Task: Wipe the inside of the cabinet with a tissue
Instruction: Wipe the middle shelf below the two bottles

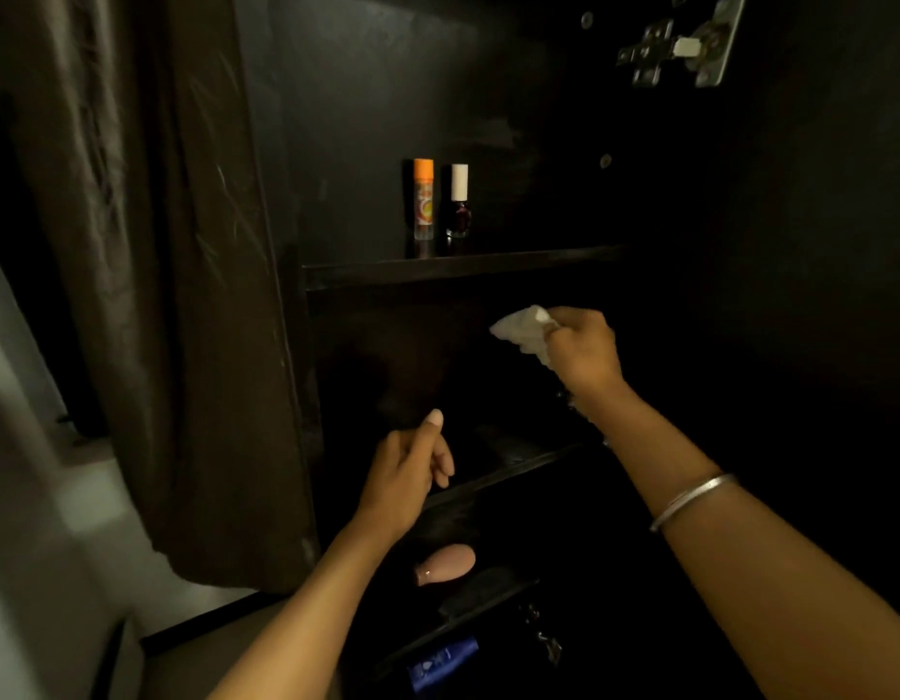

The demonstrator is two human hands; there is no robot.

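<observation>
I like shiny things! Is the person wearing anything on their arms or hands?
Yes. The right arm has a thin silver bangle around it. The left hand has long nails, pale pink on the thumb. Both arms are bare, with no sleeves or gloves showing. No rings show on the right hand.

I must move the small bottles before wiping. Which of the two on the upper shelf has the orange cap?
The left bottle; the right one has a white cap and dark contents.
</observation>
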